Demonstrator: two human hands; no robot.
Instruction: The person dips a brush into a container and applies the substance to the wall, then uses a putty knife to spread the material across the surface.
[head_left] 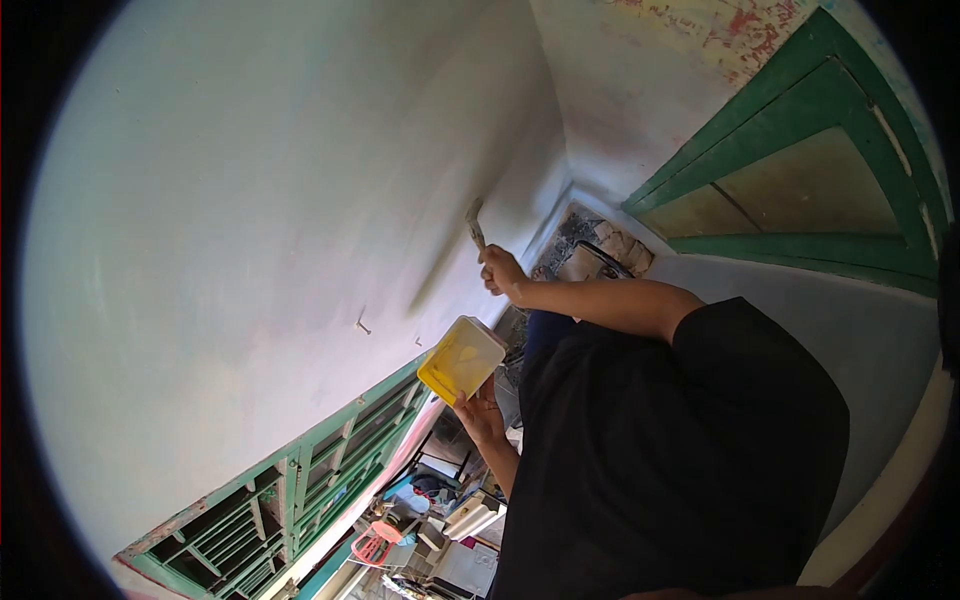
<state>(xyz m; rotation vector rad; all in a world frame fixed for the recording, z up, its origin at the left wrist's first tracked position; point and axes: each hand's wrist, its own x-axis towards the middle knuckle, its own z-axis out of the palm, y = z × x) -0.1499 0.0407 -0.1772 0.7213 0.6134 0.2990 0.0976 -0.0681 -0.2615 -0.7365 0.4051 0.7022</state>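
Note:
My right hand (503, 274) is closed round the handle of a paintbrush (474, 222), its worn, pale head pointing away from me and overlapping the white wall (300, 170) in this view. Below it, my left hand (483, 415) grips a yellow rectangular plastic tub (462, 360) from its underside and edge. The tub is tilted, its open side toward me, and a pale, yellowish inside shows. Some left-hand fingers are hidden behind the tub. Both arms come out from a black shirt (680, 460).
A nail (362, 326) sticks out of the wall. Green window bars (290, 490) lie at lower left, a green door (800, 190) at right. Rubble (622, 245) lies at the wall's corner. Clutter including a red plastic chair (372, 545) stands beyond my left arm.

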